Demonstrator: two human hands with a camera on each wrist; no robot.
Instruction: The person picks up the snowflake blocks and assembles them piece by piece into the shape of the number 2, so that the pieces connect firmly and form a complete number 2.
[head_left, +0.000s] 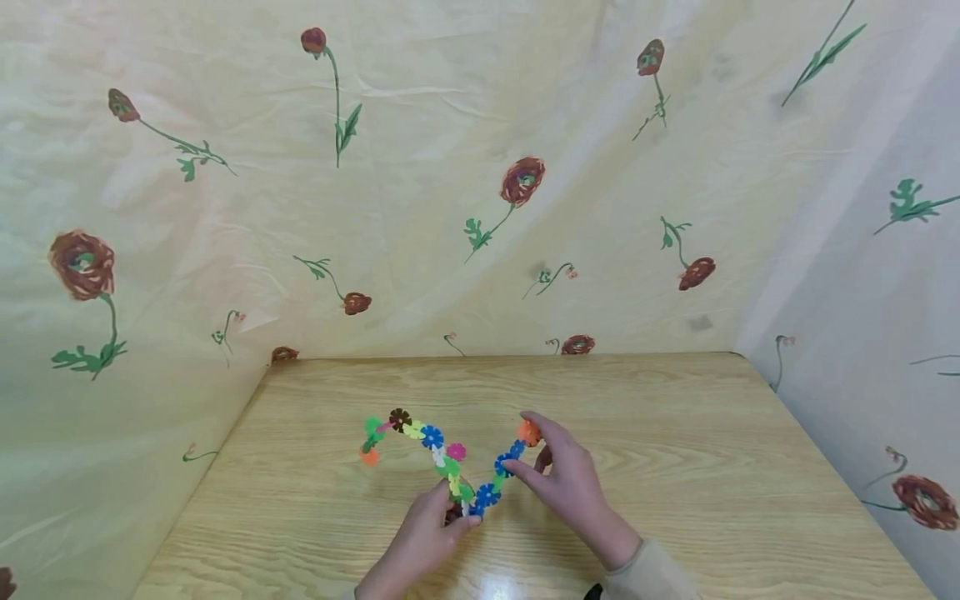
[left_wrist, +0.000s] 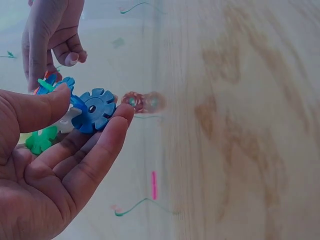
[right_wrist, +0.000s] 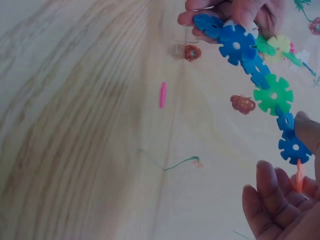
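Observation:
A chain of slotted, flower-shaped plastic discs (head_left: pixel 487 495) in several colours is held up over the table in a V. At its lowest bend, my left hand (head_left: pixel 431 523) pinches it around blue discs; in the left wrist view a blue disc (left_wrist: pixel 95 111) lies between thumb and fingers. My right hand (head_left: pixel 564 475) grips the right arm of the chain, thumb on a blue disc (right_wrist: pixel 294 147), index finger along the orange end disc (head_left: pixel 528 432). The free left arm of the chain curves away to a dark brown disc (head_left: pixel 401 420) and another orange disc (head_left: pixel 369 457).
A pink disc (head_left: pixel 456 451) lies on the wooden table (head_left: pixel 675 433) just beyond the chain, seen nearly edge-on in both wrist views. Flower-printed cloth (head_left: pixel 420 192) hangs along the table's back and both sides.

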